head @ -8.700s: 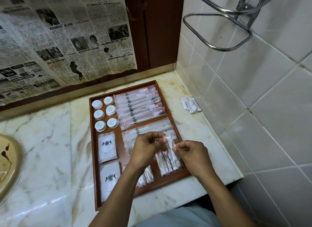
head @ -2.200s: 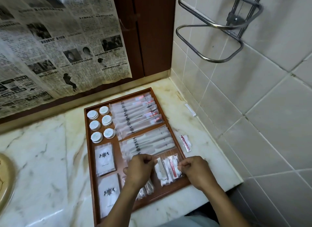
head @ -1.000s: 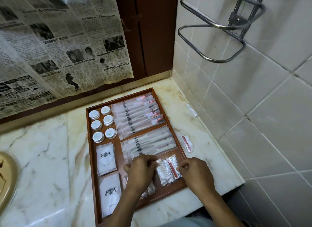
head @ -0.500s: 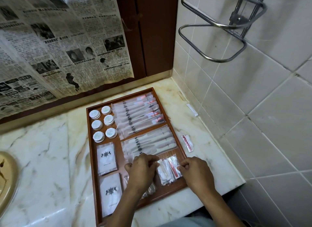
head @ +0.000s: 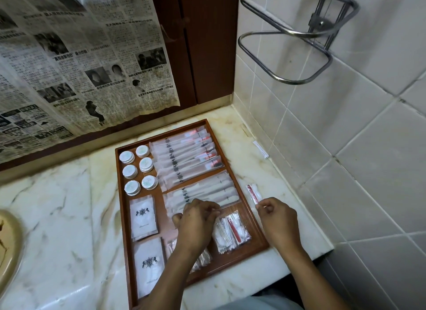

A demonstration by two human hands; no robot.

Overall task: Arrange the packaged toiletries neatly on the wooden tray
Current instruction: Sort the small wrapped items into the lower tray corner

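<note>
Yellowed newspaper (head: 80, 62) is hanging behind the white marble desk (head: 57, 206), a chrome rack (head: 320, 21) jutting from pale wall tiles (head: 345, 129).

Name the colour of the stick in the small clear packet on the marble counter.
The thin stick is red; head view.

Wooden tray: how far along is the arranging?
Done: round tubs, long packets and flat sachets sit in rows. In hand: right hand at the red-striped packet outside the tray, left hand over small packets. Left: that packet and a white packet by the wall.
</note>
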